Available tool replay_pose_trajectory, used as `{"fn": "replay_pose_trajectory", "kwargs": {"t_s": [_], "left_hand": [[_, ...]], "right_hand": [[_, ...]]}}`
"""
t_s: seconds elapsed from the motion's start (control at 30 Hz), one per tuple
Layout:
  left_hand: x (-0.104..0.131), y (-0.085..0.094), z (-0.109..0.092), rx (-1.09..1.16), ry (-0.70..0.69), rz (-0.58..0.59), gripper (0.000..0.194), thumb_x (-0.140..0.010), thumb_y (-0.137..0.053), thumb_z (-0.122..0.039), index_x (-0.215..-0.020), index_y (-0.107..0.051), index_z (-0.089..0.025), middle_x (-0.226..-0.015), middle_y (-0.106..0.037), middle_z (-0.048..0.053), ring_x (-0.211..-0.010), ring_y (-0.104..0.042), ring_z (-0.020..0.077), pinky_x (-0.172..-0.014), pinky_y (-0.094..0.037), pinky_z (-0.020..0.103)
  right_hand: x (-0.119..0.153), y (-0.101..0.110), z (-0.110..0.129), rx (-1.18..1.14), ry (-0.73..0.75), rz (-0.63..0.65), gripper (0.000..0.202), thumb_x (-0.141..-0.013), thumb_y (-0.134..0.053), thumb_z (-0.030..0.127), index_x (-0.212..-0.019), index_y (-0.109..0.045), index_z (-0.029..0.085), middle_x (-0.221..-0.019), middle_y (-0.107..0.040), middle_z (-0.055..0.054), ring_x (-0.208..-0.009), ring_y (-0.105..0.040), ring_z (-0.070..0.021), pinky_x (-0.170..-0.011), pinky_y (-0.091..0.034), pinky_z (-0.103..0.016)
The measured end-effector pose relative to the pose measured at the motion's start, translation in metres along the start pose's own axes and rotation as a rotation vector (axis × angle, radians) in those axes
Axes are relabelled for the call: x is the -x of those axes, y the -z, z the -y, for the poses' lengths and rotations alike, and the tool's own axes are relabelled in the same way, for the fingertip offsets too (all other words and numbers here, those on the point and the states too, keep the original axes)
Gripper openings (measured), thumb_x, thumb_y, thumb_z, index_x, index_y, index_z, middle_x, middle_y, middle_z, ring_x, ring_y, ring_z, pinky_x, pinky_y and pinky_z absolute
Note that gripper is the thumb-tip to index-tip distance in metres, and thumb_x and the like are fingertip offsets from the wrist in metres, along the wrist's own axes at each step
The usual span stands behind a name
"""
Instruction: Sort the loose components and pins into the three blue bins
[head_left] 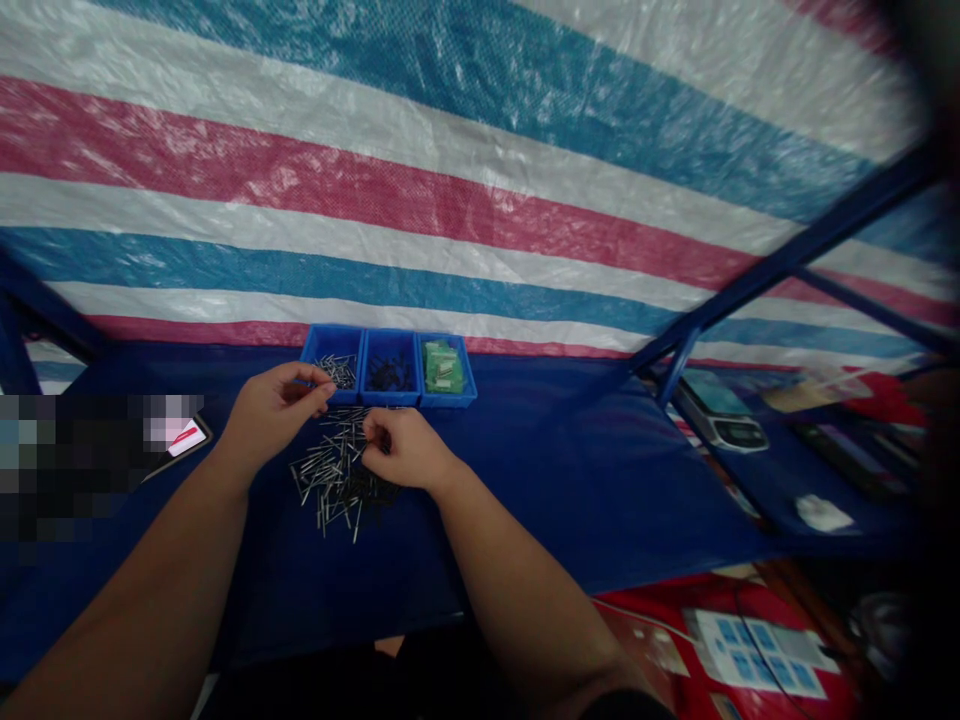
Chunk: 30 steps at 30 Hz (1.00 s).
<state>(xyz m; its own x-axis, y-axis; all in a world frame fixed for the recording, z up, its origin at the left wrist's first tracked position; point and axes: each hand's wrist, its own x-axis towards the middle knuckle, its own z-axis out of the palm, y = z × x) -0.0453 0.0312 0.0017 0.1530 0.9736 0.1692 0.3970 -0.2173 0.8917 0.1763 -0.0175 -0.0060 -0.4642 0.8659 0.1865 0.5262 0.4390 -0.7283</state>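
My left hand [281,405] is beside the left blue bin [309,345], which holds thin silver metal pins [339,370]. Its thumb and forefinger are pinched together; whatever lies between them is too small to make out. Over a loose pile of silver pins [322,475] on the blue tabletop, my right hand [405,448] has its fingers curled in, and their tips are partly hidden. Small dark pieces [371,490] lie under and near that hand, mixed in at the pile's right side.
Dark small parts [390,372] fill the middle blue bin, and green packets [442,367] the right one. A phone [186,437] lies at left. Blue metal bars [679,370] rise at right, with a digital scale [724,415] beyond. Striped sheeting [480,220] hangs behind.
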Motion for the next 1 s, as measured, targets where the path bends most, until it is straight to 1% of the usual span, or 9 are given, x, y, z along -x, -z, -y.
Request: {"fn": "replay_pose_trajectory", "kwargs": {"t_s": [0.2,0.33,0.43,0.53,0.67,0.73,0.8,0.9,1.0], "left_hand": [[-0.005,0.002,0.009,0.081,0.074,-0.093,0.05,-0.079,-0.076,-0.046,-0.119,-0.069,-0.017,-0.091,-0.077,0.009,-0.084,-0.076,0.0243,-0.084,-0.06,0.04],[-0.004,0.008,0.012,0.009,0.016,-0.039,0.042,-0.082,-0.071,-0.046,-0.113,-0.07,-0.017,-0.095,-0.077,0.009,-0.079,-0.074,0.0221,-0.079,-0.059,0.037],[-0.003,0.012,0.012,-0.141,-0.044,0.111,0.033,-0.084,-0.068,-0.044,-0.104,-0.072,-0.018,-0.089,-0.075,0.006,-0.074,-0.07,0.0195,-0.071,-0.056,0.032],[0.0,0.011,0.01,-0.24,-0.074,0.349,0.026,-0.086,-0.065,-0.041,-0.098,-0.072,-0.019,-0.083,-0.073,0.003,-0.073,-0.067,0.0177,-0.068,-0.052,0.029],[0.003,0.007,0.011,-0.273,-0.055,0.563,0.024,-0.087,-0.061,-0.037,-0.1,-0.071,-0.019,-0.073,-0.068,0.001,-0.064,-0.062,0.0151,-0.06,-0.046,0.026],[0.003,0.005,0.012,-0.308,-0.068,0.621,0.026,-0.087,-0.059,-0.034,-0.103,-0.072,-0.019,-0.072,-0.066,0.0,-0.062,-0.06,0.0145,-0.058,-0.045,0.025],[0.004,0.003,0.014,-0.363,-0.103,0.661,0.028,-0.086,-0.056,-0.03,-0.105,-0.073,-0.019,-0.074,-0.067,0.001,-0.063,-0.06,0.0143,-0.06,-0.045,0.026],[0.004,0.001,0.015,-0.429,-0.159,0.696,0.031,-0.084,-0.054,-0.023,-0.106,-0.075,-0.02,-0.078,-0.068,0.002,-0.065,-0.061,0.0142,-0.064,-0.045,0.026],[0.003,-0.002,0.015,-0.462,-0.173,0.705,0.03,-0.084,-0.054,-0.023,-0.105,-0.076,-0.022,-0.078,-0.068,0.002,-0.067,-0.061,0.0144,-0.065,-0.044,0.026]], "right_hand": [[-0.001,0.001,-0.006,-0.062,-0.03,-0.07,0.012,-0.073,-0.057,0.013,-0.074,-0.048,0.021,-0.065,-0.05,0.006,-0.057,-0.047,-0.0092,-0.059,-0.035,-0.022],[-0.002,0.0,-0.016,-0.123,-0.04,-0.224,0.008,-0.074,-0.056,0.013,-0.076,-0.053,0.02,-0.064,-0.052,0.006,-0.057,-0.05,-0.0093,-0.057,-0.038,-0.022],[-0.004,-0.002,-0.021,-0.207,-0.048,-0.381,0.007,-0.08,-0.058,0.016,-0.085,-0.06,0.019,-0.071,-0.063,0.003,-0.06,-0.057,-0.0106,-0.058,-0.044,-0.023],[-0.008,-0.004,-0.024,-0.285,-0.067,-0.55,0.009,-0.086,-0.06,0.023,-0.093,-0.064,0.019,-0.082,-0.071,-0.003,-0.068,-0.064,-0.0132,-0.061,-0.051,-0.025],[-0.011,-0.004,-0.028,-0.332,-0.113,-0.634,0.035,-0.087,-0.067,0.031,-0.121,-0.062,0.02,-0.106,-0.073,-0.008,-0.082,-0.07,-0.0153,-0.068,-0.058,-0.028],[-0.01,-0.001,-0.028,-0.278,-0.13,-0.614,0.043,-0.086,-0.069,0.032,-0.127,-0.059,0.02,-0.104,-0.073,-0.008,-0.078,-0.068,-0.0147,-0.065,-0.057,-0.027],[-0.007,0.002,-0.026,-0.169,-0.11,-0.523,0.031,-0.088,-0.067,0.03,-0.117,-0.064,0.019,-0.091,-0.072,-0.005,-0.071,-0.065,-0.0138,-0.064,-0.054,-0.026],[-0.002,0.007,-0.019,0.012,-0.009,-0.25,0.009,-0.089,-0.064,0.021,-0.095,-0.069,0.019,-0.082,-0.068,-0.002,-0.073,-0.061,-0.0132,-0.07,-0.049,-0.026],[0.001,0.007,-0.012,0.137,0.066,-0.017,0.008,-0.083,-0.064,0.013,-0.087,-0.07,0.018,-0.083,-0.065,-0.001,-0.077,-0.059,-0.0131,-0.073,-0.045,-0.026]]}}
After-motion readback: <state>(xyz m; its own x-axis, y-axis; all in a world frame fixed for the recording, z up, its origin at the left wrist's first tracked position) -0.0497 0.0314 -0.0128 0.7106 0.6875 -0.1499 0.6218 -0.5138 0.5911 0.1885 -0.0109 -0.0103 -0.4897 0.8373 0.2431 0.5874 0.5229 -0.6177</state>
